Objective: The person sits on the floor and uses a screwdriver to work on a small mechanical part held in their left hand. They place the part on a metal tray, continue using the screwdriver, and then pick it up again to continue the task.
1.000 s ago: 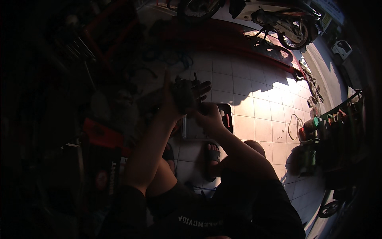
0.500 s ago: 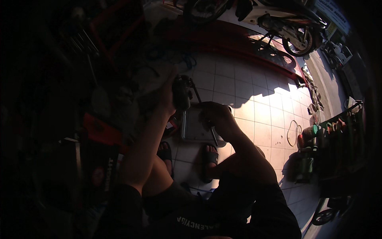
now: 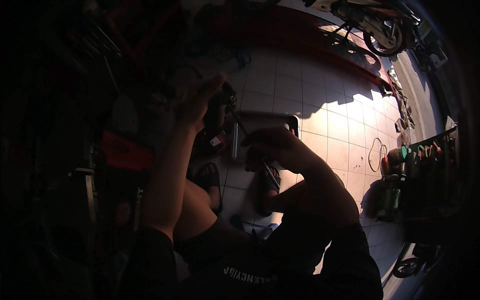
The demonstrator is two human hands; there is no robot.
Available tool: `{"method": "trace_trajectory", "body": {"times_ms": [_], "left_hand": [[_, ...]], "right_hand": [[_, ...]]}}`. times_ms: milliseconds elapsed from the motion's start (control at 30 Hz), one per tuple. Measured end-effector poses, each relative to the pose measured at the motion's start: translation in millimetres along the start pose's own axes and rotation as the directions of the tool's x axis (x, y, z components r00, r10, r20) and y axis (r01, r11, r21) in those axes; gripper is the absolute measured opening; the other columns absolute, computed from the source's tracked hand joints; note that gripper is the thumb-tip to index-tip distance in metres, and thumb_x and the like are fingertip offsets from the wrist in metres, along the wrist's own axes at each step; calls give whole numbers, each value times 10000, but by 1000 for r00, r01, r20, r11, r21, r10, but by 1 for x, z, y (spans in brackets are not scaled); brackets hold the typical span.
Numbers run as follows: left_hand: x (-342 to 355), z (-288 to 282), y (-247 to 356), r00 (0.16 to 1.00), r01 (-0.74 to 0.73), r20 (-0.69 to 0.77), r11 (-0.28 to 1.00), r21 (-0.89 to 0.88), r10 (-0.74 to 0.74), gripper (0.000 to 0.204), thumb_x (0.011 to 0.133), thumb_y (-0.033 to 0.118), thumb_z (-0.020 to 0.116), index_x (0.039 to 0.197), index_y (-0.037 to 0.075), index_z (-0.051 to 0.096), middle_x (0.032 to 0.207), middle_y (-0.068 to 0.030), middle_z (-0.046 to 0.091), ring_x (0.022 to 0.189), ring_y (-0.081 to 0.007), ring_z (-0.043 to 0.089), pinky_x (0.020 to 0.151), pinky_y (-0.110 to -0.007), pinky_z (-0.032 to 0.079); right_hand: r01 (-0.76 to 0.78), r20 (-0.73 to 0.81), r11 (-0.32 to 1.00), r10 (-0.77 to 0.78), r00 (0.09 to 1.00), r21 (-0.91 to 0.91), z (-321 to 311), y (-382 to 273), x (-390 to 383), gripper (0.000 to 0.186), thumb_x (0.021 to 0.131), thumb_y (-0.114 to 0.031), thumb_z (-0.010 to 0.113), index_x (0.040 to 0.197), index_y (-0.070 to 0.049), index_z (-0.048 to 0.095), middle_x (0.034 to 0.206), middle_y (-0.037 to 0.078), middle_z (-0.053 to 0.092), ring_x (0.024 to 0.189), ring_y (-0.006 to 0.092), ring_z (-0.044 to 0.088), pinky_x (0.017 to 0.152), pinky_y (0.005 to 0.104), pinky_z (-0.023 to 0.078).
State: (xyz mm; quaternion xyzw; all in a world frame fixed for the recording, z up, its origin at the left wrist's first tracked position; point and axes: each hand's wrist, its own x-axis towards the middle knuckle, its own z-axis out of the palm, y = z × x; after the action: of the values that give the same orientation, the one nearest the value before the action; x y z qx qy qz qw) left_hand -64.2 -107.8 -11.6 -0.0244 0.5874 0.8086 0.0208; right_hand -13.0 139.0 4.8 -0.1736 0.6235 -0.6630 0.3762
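In deep shade, my left hand [image 3: 196, 104] is closed around a dark, roughly cylindrical part [image 3: 215, 113] with a smaller fitting at its upper right. Its exact kind is too dark to make out. My right hand [image 3: 275, 146] grips a thin, straight metal rod-like tool [image 3: 271, 174] that slants from upper left to lower right. The tool's upper end meets the part's fitting; its lower end sticks out below my fist. Beneath both hands lies a shallow grey tray [image 3: 235, 143] on the floor, partly covered by my right hand.
A small dark box with a red and white label [image 3: 217, 141] lies beside the tray. To the left is a red case [image 3: 125, 151]. At right stands a rack of tools and bottles [image 3: 425, 155], with a looped cord [image 3: 376, 155] nearby. A motorcycle [image 3: 382, 35] is parked beyond a red ramp [image 3: 300, 52].
My left hand and the part have moved left. My right hand has come slightly lower and right, still on the rod. The view has shifted, so the tray appears higher.
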Motion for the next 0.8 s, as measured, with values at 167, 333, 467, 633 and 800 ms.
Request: {"method": "trace_trajectory", "body": {"times_ms": [167,333,467,633,800], "left_hand": [[5,-3,-1,998,4,70,1000,-26,-2,399,896,469,742,911,72,704,775,-53,703,648,-125,682,574,-269,544],[4,2,-1,998,14,69,998,-68,-10,397,911,464,726,892,69,697,748,-53,698,621,-122,682,543,-265,544],[6,-1,-6,997,41,68,993,-114,-33,424,920,483,708,921,58,693,770,-64,701,626,-131,686,545,-268,554],[8,-4,-7,990,75,131,988,-138,-57,466,923,510,692,963,46,689,803,-82,703,648,-149,693,556,-276,563],[10,-4,-9,991,57,130,992,-110,-42,460,926,495,694,963,36,693,825,-83,705,697,-151,698,600,-285,567]], "right_hand": [[53,-6,997,-54,999,-63,-1,1,1,232,1003,-45,555,1193,70,623,934,180,730,841,266,754,795,371,628],[3,-33,998,-5,999,-55,1,-6,0,236,1004,-47,550,1196,71,623,937,186,728,848,278,754,789,389,643],[-26,-41,1000,25,999,-16,2,-8,-1,237,1005,-46,549,1196,72,621,935,190,727,843,284,754,786,395,645],[6,-44,999,-8,999,-40,0,-4,0,235,1002,-42,551,1191,77,623,917,180,727,838,279,754,777,390,644],[38,-48,990,-45,998,-135,-6,1,-1,232,994,-47,570,1179,73,642,909,160,730,826,253,748,760,362,622]]}}
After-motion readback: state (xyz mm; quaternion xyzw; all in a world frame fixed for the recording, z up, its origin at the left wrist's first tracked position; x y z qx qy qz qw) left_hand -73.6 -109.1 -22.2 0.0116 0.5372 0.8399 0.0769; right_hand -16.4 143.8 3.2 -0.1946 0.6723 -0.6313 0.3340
